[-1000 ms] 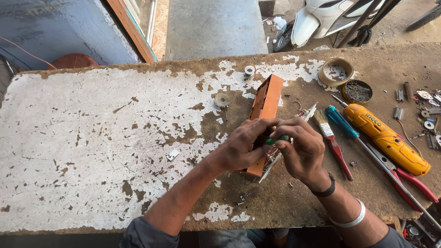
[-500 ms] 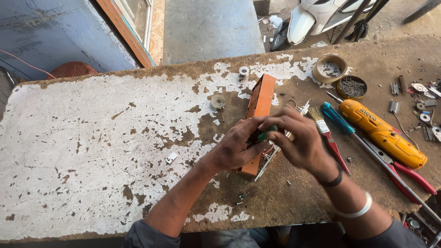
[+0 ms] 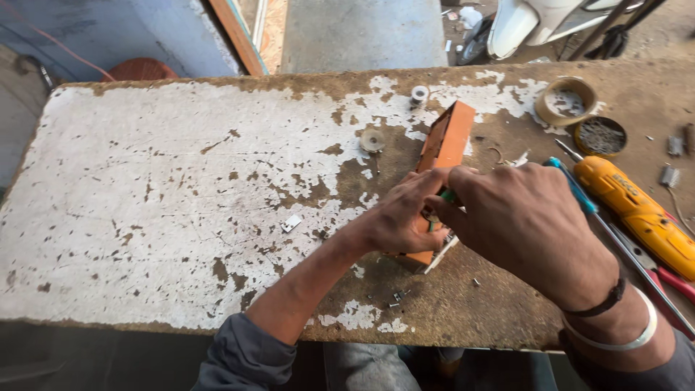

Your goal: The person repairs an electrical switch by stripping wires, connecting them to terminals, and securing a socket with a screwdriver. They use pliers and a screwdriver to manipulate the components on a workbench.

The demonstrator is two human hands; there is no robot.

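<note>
An orange box-shaped casing stands on edge on a worn workbench with flaking white paint. My left hand grips its near end from the left side. My right hand covers the same end from the right, fingers pinched around a small green-handled tool pressed at the casing. The tool's tip and the casing's near face are hidden behind my fingers. Small screws lie on the bench just in front of the casing.
To the right lie a yellow power drill, a blue-handled screwdriver and red-handled pliers. Two round tins sit at the back right. A small disc and a white spool lie behind the casing.
The view has shifted closer over the bench. Both hands stay on the casing's near end, the right hand now covering more of it.
</note>
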